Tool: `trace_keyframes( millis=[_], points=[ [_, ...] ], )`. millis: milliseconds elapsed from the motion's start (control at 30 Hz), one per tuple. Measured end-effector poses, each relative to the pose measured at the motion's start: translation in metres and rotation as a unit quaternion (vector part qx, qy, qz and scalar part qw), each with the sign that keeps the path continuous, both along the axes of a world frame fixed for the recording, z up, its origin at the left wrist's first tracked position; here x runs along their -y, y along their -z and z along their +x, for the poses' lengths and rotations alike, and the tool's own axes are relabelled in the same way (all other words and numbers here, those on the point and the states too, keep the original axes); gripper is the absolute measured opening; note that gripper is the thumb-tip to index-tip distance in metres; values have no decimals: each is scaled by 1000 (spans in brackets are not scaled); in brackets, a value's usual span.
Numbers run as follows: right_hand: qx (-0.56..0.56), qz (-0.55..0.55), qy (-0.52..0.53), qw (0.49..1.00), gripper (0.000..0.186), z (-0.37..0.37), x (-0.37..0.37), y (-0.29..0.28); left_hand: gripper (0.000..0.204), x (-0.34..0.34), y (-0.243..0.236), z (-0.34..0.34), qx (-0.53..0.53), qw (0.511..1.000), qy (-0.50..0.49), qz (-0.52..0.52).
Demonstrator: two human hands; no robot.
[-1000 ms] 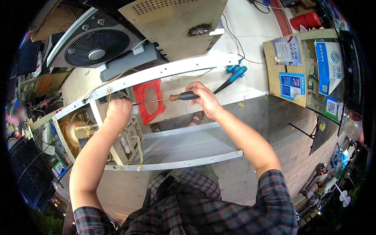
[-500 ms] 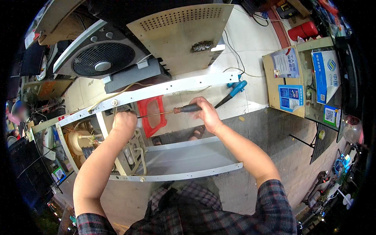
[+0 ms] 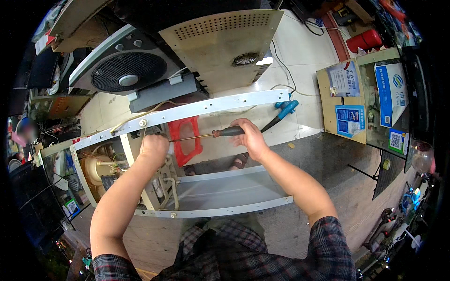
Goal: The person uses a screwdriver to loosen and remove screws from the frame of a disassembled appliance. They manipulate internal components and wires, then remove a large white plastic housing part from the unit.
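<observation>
A screwdriver (image 3: 229,131) with a dark grip and a long thin shaft lies level across the middle. My right hand (image 3: 253,141) has its fingers curled about the grip's end. At the shaft's tip, my left hand (image 3: 154,148) is closed, thumb side toward the tool; its fingers hide what they hold. Both hands are over the open long metal cabinet (image 3: 206,103), whose pale perforated rails run along its far and near sides. Inside its left part, beside my left forearm, sit a round tan component (image 3: 93,169), wires and bent pipes.
Beyond the cabinet lies a blue power tool (image 3: 286,109), with a red plastic stool (image 3: 190,140) nearer. A grey fan unit (image 3: 129,70) and a perforated metal case (image 3: 225,51) stand at the back. A glass display counter (image 3: 347,126) is at the right.
The view has shifted slightly, so the scene sits a little farther right. My right-hand fingers have changed position slightly on the grip; the screwdriver stays level between the hands.
</observation>
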State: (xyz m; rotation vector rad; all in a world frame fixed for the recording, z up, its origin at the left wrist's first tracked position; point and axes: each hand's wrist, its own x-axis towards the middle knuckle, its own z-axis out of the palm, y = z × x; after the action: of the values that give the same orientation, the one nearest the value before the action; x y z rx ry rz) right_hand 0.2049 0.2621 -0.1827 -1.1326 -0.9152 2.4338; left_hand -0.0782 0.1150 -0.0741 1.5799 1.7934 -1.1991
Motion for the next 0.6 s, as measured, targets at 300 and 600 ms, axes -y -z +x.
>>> trace_keyframes(
  millis=[300,600],
  points=[
    [40,21,13,999,32,30,-30,-37,15,7,-11,2,48,994,56,79],
    [80,-23,87,993,26,138,-24,-92,16,42,-135,37,300,808,-378,337]
  ],
)
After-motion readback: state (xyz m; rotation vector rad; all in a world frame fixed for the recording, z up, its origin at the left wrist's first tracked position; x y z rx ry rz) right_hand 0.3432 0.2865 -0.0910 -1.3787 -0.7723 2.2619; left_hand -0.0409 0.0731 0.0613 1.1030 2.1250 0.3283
